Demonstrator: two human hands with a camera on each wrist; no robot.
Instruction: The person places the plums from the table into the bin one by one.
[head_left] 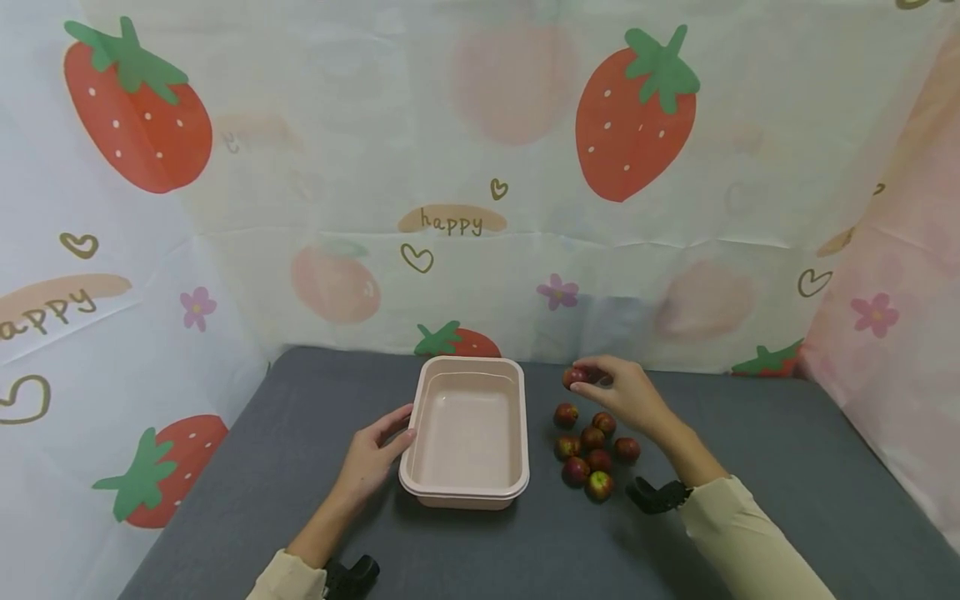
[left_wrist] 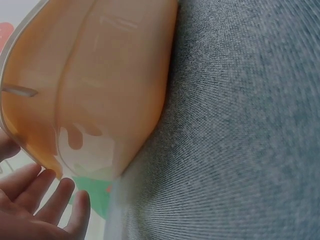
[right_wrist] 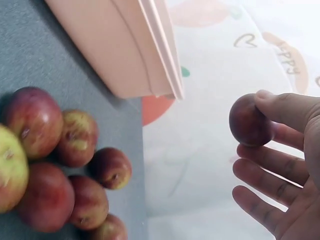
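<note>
My right hand [head_left: 621,392] pinches a dark red plum [right_wrist: 248,121] between thumb and fingertips, above the table to the right of the pale pink plastic container [head_left: 465,498]. Its other fingers extend apart in the right wrist view. My left hand [head_left: 373,457] rests at the container's left rim, its fingers loosely extended along the outer edge. The left wrist view shows those fingers [left_wrist: 62,200] close under the rim. The container stands upright, and its inside shows a bare bottom. Several red and yellow-green plums [head_left: 592,438] lie in a cluster on the table, below my right hand.
Dark grey cloth covers the table [head_left: 300,417]. A curtain [head_left: 352,167] printed with strawberries, hearts and flowers hangs behind it and along both sides. Black bands with cameras [head_left: 658,495] sit on the wrists, below cream sleeves [head_left: 750,533].
</note>
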